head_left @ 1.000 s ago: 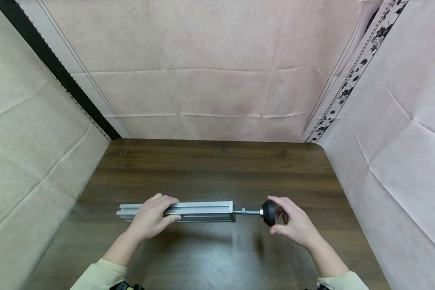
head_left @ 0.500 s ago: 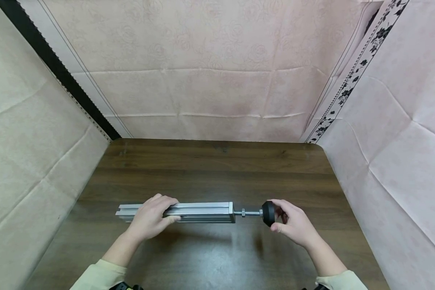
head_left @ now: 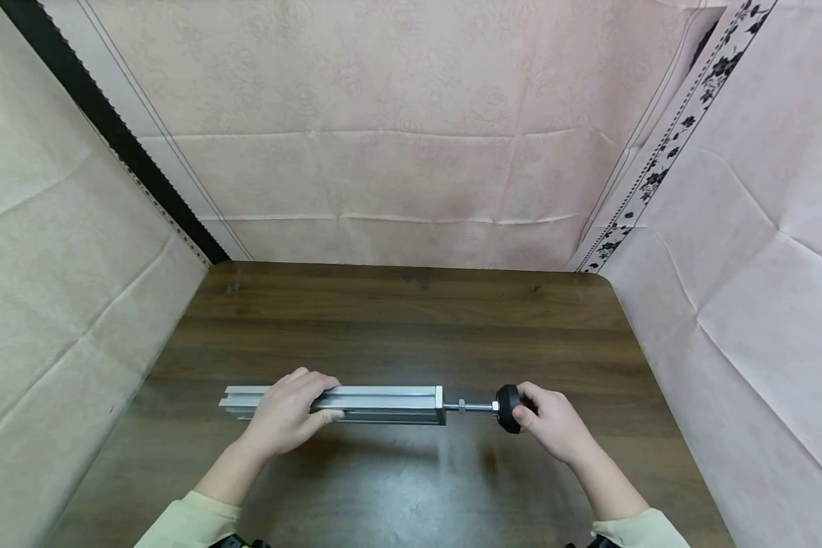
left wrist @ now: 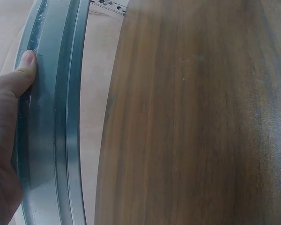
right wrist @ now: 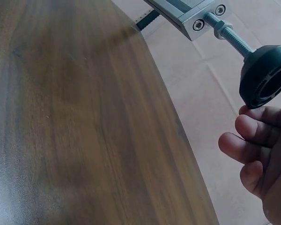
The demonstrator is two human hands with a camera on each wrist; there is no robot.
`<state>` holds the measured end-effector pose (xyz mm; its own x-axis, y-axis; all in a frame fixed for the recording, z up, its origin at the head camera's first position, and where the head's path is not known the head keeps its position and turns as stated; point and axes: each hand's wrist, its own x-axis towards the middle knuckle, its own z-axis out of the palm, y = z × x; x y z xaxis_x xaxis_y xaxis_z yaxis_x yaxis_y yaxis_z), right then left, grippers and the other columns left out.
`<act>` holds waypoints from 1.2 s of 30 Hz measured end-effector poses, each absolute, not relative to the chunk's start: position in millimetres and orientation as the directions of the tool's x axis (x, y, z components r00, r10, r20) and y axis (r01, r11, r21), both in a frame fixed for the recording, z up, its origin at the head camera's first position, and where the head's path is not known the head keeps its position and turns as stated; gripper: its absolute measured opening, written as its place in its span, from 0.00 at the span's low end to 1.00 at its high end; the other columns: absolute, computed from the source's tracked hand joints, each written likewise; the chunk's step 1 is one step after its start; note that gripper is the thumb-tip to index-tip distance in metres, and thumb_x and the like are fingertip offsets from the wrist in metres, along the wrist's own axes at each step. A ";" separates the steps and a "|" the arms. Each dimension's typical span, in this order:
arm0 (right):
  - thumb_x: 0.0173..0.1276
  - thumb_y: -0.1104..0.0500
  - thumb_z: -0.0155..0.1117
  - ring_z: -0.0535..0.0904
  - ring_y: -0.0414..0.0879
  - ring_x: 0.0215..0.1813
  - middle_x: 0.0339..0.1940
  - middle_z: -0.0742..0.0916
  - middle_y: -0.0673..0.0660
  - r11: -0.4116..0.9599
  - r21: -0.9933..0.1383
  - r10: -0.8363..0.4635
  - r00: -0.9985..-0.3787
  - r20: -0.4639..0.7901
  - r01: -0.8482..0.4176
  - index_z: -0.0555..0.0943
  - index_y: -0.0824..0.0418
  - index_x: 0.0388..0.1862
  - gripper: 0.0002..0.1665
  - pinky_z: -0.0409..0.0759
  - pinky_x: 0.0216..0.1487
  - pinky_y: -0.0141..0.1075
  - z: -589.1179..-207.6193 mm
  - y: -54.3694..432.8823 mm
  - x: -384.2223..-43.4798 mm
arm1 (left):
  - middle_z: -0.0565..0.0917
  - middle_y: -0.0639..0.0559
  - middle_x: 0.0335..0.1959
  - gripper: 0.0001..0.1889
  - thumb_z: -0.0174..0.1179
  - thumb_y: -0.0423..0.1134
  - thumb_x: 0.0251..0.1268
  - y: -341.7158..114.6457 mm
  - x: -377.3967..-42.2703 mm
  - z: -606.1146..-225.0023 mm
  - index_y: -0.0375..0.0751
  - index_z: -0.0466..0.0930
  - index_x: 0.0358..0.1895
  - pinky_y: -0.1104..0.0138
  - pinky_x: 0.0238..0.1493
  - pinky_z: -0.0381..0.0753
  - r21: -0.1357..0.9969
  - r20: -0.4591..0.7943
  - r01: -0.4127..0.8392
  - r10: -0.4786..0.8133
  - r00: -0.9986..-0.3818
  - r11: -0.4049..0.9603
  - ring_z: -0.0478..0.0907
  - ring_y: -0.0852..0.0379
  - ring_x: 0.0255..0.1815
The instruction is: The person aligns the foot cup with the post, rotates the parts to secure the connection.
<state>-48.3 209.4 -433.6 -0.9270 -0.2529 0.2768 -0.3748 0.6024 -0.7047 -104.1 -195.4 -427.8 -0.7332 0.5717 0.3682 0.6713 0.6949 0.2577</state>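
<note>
My left hand (head_left: pixel 290 411) grips a silver aluminium extrusion (head_left: pixel 390 403), held lengthwise above the table. In the left wrist view the thumb presses along a groove of the extrusion (left wrist: pixel 47 117). From the profile's right end plate projects a threaded rod (head_left: pixel 479 407) with a nut (right wrist: pixel 221 30), ending in a black leveling foot (head_left: pixel 507 409). My right hand (head_left: pixel 555 422) is at the foot's outer side, thumb and forefinger at its edge. In the right wrist view a fingertip meets the rim of the foot (right wrist: pixel 257 65), while the other fingers curl below; the thumb is hidden there.
A brown wood-grain table (head_left: pixel 411 327) lies beneath, its far corners rounded. Pale patterned cloth (head_left: pixel 383 175) hangs behind it, with more cloth (head_left: pixel 747 304) on the right and on the left (head_left: pixel 62 289).
My right hand has closed in from a spread hold around the foot, its fingers curling as it turns at the outer edge. The left hand and extrusion stay nearly still.
</note>
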 end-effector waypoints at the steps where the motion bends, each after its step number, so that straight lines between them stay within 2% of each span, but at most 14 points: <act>1: 0.63 0.29 0.48 0.73 0.33 0.26 0.23 0.78 0.40 0.599 -0.713 -0.246 -0.931 0.270 -0.365 0.78 0.60 0.34 0.35 0.73 0.26 0.31 -433.4 208.8 -48.1 | 0.82 0.58 0.38 0.21 0.70 0.52 0.46 -195.3 -104.1 -427.7 0.46 0.80 0.43 0.62 0.39 0.74 0.256 0.370 0.672 0.572 -0.732 0.695 0.73 0.60 0.37; 6: 0.67 0.37 0.52 0.73 0.33 0.21 0.17 0.77 0.41 0.620 -0.730 -0.207 -0.958 0.201 -0.287 0.78 0.61 0.32 0.28 0.72 0.23 0.32 -427.6 204.0 -46.1 | 0.82 0.57 0.38 0.21 0.70 0.52 0.47 -195.3 -104.2 -427.3 0.45 0.80 0.43 0.62 0.40 0.74 0.247 0.375 0.676 0.574 -0.728 0.695 0.74 0.59 0.37; 11: 0.74 0.48 0.48 0.72 0.34 0.19 0.12 0.75 0.42 0.690 -0.688 -0.154 -0.974 0.166 -0.226 0.76 0.56 0.24 0.20 0.68 0.24 0.32 -423.2 202.0 -45.4 | 0.82 0.58 0.38 0.21 0.70 0.52 0.46 -195.7 -104.3 -427.2 0.46 0.80 0.42 0.62 0.40 0.74 0.250 0.384 0.676 0.570 -0.727 0.694 0.74 0.60 0.37; 13: 0.75 0.52 0.46 0.72 0.35 0.20 0.13 0.76 0.44 0.685 -0.688 -0.143 -0.970 0.196 -0.240 0.77 0.57 0.26 0.19 0.69 0.26 0.33 -424.0 204.0 -45.2 | 0.82 0.58 0.38 0.21 0.70 0.52 0.46 -195.6 -104.2 -427.4 0.46 0.80 0.42 0.62 0.40 0.74 0.247 0.391 0.676 0.567 -0.725 0.695 0.74 0.59 0.37; 15: 0.76 0.51 0.45 0.75 0.37 0.23 0.20 0.80 0.47 0.657 -0.701 -0.152 -0.959 0.238 -0.278 0.79 0.60 0.33 0.19 0.72 0.28 0.33 -426.4 208.4 -44.1 | 0.82 0.58 0.37 0.21 0.70 0.52 0.46 -195.3 -104.5 -428.0 0.46 0.80 0.42 0.61 0.40 0.74 0.239 0.397 0.675 0.564 -0.724 0.698 0.74 0.59 0.37; 18: 0.72 0.43 0.49 0.78 0.40 0.31 0.34 0.84 0.51 0.608 -0.705 -0.203 -0.930 0.306 -0.365 0.77 0.63 0.52 0.26 0.75 0.32 0.34 -432.4 216.9 -41.8 | 0.82 0.58 0.37 0.21 0.70 0.52 0.46 -194.9 -104.9 -428.5 0.46 0.80 0.42 0.61 0.40 0.74 0.236 0.400 0.670 0.558 -0.727 0.704 0.74 0.58 0.37; 21: 0.61 0.43 0.64 0.77 0.40 0.36 0.46 0.82 0.53 0.573 -0.717 -0.254 -0.918 0.304 -0.396 0.70 0.61 0.63 0.37 0.75 0.32 0.32 -436.5 222.5 -39.0 | 0.82 0.58 0.37 0.20 0.70 0.51 0.47 -194.7 -105.0 -428.2 0.46 0.80 0.42 0.61 0.40 0.74 0.242 0.393 0.661 0.552 -0.736 0.710 0.74 0.59 0.37; 25: 0.45 0.55 0.78 0.75 0.39 0.35 0.51 0.78 0.52 0.581 -0.733 -0.256 -0.934 0.249 -0.354 0.64 0.58 0.68 0.51 0.71 0.27 0.30 -436.7 221.4 -36.8 | 0.82 0.58 0.37 0.20 0.70 0.51 0.47 -194.8 -105.3 -428.2 0.46 0.80 0.42 0.61 0.39 0.74 0.247 0.384 0.661 0.554 -0.738 0.709 0.74 0.59 0.37; 32: 0.37 0.58 0.81 0.75 0.39 0.36 0.53 0.77 0.57 0.576 -0.736 -0.256 -0.933 0.251 -0.356 0.60 0.56 0.70 0.59 0.70 0.26 0.29 -433.0 214.6 -37.4 | 0.82 0.57 0.37 0.21 0.70 0.52 0.46 -196.2 -106.2 -429.6 0.45 0.80 0.42 0.62 0.39 0.74 0.239 0.392 0.687 0.578 -0.715 0.687 0.74 0.59 0.37; 36: 0.34 0.56 0.81 0.74 0.36 0.36 0.53 0.76 0.57 0.573 -0.720 -0.273 -0.920 0.282 -0.391 0.60 0.57 0.68 0.60 0.70 0.27 0.30 -434.2 214.3 -38.0 | 0.82 0.57 0.38 0.21 0.70 0.52 0.47 -196.3 -105.8 -429.4 0.45 0.80 0.42 0.62 0.39 0.74 0.242 0.395 0.686 0.576 -0.716 0.686 0.74 0.59 0.37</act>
